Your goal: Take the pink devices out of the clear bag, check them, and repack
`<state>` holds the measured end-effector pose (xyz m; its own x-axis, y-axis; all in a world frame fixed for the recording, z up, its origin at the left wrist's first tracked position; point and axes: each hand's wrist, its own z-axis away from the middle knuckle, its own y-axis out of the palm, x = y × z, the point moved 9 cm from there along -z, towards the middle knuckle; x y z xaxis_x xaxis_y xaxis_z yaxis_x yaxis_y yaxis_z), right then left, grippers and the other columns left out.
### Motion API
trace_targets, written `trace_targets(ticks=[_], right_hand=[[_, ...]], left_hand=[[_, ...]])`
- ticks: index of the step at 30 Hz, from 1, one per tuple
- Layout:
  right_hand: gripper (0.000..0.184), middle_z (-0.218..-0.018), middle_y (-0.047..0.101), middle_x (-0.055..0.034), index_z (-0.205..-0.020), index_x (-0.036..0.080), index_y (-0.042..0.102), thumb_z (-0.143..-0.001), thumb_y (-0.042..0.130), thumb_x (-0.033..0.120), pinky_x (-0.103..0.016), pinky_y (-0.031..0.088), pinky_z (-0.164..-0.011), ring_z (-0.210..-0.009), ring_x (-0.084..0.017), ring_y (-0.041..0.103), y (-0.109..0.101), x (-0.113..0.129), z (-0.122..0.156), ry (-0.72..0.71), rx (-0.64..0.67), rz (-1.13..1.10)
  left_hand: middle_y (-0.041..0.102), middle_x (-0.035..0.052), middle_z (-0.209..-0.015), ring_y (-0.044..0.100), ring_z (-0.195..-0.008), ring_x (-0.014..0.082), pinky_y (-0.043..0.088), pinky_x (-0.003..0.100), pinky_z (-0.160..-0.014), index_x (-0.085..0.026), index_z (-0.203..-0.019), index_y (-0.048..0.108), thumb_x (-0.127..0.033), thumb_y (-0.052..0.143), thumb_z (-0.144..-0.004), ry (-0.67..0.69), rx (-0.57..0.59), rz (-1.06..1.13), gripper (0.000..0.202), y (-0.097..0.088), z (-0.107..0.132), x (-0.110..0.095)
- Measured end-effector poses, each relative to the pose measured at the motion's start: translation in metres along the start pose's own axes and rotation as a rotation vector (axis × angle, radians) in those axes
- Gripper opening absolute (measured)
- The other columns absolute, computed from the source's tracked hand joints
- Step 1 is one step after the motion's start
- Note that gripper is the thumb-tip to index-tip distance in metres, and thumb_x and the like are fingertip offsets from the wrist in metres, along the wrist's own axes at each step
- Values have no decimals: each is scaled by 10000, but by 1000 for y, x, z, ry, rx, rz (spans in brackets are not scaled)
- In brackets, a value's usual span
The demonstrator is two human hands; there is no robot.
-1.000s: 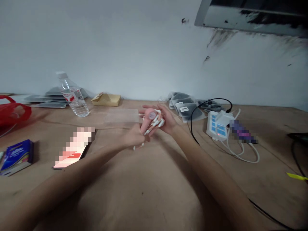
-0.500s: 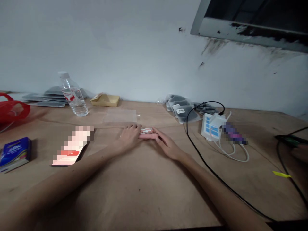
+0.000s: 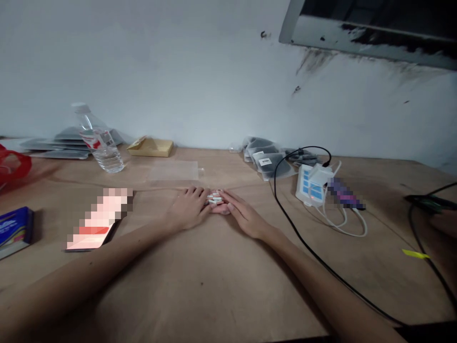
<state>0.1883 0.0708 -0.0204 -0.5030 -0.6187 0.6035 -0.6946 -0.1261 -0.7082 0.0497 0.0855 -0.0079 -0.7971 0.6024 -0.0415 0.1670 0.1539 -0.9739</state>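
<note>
A small pink device (image 3: pixel 215 200) with a white cable wound round it lies on the wooden table (image 3: pixel 214 281). My left hand (image 3: pixel 188 208) lies flat on the table at its left end, fingertips touching it. My right hand (image 3: pixel 242 215) lies flat at its right end, fingers stretched over it. Both hands press in on the device from either side, and most of it is hidden between the fingertips.
A flat clear plastic bag (image 3: pixel 173 170) lies just behind the hands. A phone (image 3: pixel 98 219) is at the left, with a water bottle (image 3: pixel 98 140) and a small cardboard box (image 3: pixel 150 146) further back. At the right are grey pouches (image 3: pixel 266 159), a white charger block (image 3: pixel 312 186) and a black cable (image 3: pixel 307 252).
A second ago both hands held the pink device up in the air. They have brought it down onto the table and now lie flat against it.
</note>
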Motion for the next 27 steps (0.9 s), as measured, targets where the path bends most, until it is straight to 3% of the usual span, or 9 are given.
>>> trace_targets(ticks=[2, 7, 11, 14, 17, 19, 23, 27], right_hand=[[485, -1561, 470, -84, -1520, 287, 449, -1080, 323, 444, -532, 321, -1219, -1457, -248, 414, -3, -1, -1, 3, -41, -28], [490, -1507, 517, -114, -1510, 266, 445, -1050, 423, 434, -532, 393, -1167, -1382, -272, 497, -7, 0, -3, 20, -58, -66], [572, -1538, 478, -124, -1539, 270, 385, -1014, 512, 459, -552, 392, -1158, -1394, -302, 480, -9, 3, -1, 4, -6, -69], [633, -1565, 444, -131, -1555, 271, 348, -990, 558, 466, -554, 398, -1152, -1405, -316, 469, -9, 5, 1, -3, 42, -75], [657, -1591, 408, -133, -1573, 274, 308, -991, 556, 453, -565, 375, -1165, -1435, -322, 431, -8, 6, 2, -18, 57, -50], [669, -1594, 405, -128, -1580, 283, 292, -990, 559, 454, -564, 373, -1166, -1441, -322, 423, -7, 6, 2, -27, 61, -28], [686, -1609, 376, -138, -1600, 281, 250, -1000, 525, 467, -588, 350, -1171, -1457, -332, 394, -4, 4, 4, -62, 57, 53], [670, -1615, 363, -143, -1606, 271, 243, -1016, 485, 475, -601, 311, -1189, -1485, -331, 341, -4, -2, 5, -64, 44, 121]], left_hand=[[628, 148, -1268, 561, -1142, 323, 445, 480, -972, -152, -1359, 518, -473, 317, -1051, 13, 5, 6, 487, 1, 0, 1], [601, 155, -1329, 550, -1189, 338, 447, 500, -989, -162, -1409, 471, -531, 347, -1032, 46, 32, 39, 542, 4, 1, 2], [574, 165, -1380, 544, -1234, 352, 436, 516, -1019, -180, -1440, 441, -636, 389, -992, 89, 71, 114, 642, 1, 2, 6], [548, 156, -1433, 530, -1292, 329, 425, 473, -1050, -200, -1473, 403, -615, 421, -986, 122, 161, 202, 640, -2, 3, 11], [517, 172, -1469, 520, -1316, 324, 420, 456, -1058, -178, -1497, 371, -587, 399, -997, 61, 221, 247, 647, -3, 8, 19], [530, 173, -1446, 520, -1305, 323, 410, 471, -1063, -171, -1472, 399, -557, 382, -1007, 33, 179, 230, 604, -4, 12, 17], [542, 174, -1405, 475, -1312, 352, 345, 540, -1090, -168, -1393, 479, -507, 402, -1005, -56, -16, 83, 521, -5, 20, 9], [559, 170, -1382, 502, -1261, 348, 363, 532, -1076, -159, -1386, 488, -482, 408, -1000, -70, -44, 75, 509, 1, 21, 1]])
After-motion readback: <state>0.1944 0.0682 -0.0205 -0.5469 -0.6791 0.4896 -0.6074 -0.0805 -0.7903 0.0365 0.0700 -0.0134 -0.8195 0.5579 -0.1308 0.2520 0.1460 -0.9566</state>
